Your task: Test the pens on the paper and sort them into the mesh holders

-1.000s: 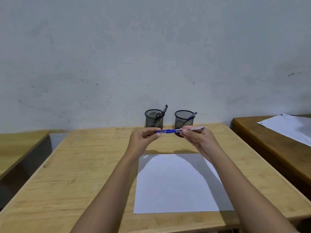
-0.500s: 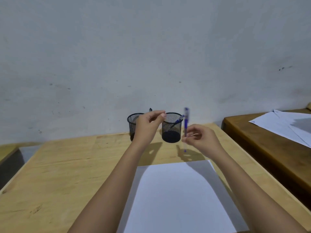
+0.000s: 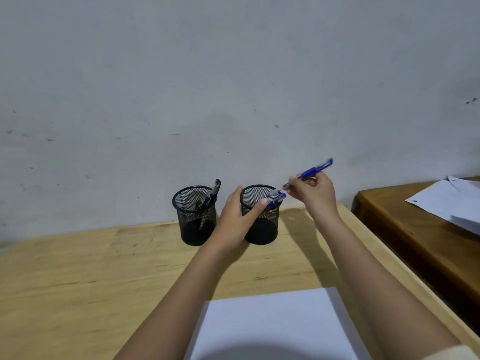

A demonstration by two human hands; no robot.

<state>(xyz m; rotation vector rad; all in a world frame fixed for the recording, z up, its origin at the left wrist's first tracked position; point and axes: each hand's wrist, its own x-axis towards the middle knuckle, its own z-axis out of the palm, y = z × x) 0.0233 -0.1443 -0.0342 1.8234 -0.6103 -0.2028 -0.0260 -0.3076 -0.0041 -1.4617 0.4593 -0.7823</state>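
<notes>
Two black mesh holders stand by the wall on the wooden table. The left holder (image 3: 195,216) has dark pens in it; the right holder (image 3: 261,224) has blue pens (image 3: 276,199) leaning on its rim. My left hand (image 3: 237,219) grips the right holder's side, thumb across its front. My right hand (image 3: 311,193) pinches a blue pen (image 3: 313,171), tilted with its tip pointing down towards the right holder's rim. White paper (image 3: 272,326) lies near me on the table.
The light wooden table (image 3: 78,281) ends at a grey wall. A darker wooden table (image 3: 420,229) stands to the right across a narrow gap, with loose white sheets (image 3: 452,201) on it.
My head moved forward towards the holders. My left hand went from the air to the right holder's side. My right hand tilted the blue pen from upright and brought it above that holder.
</notes>
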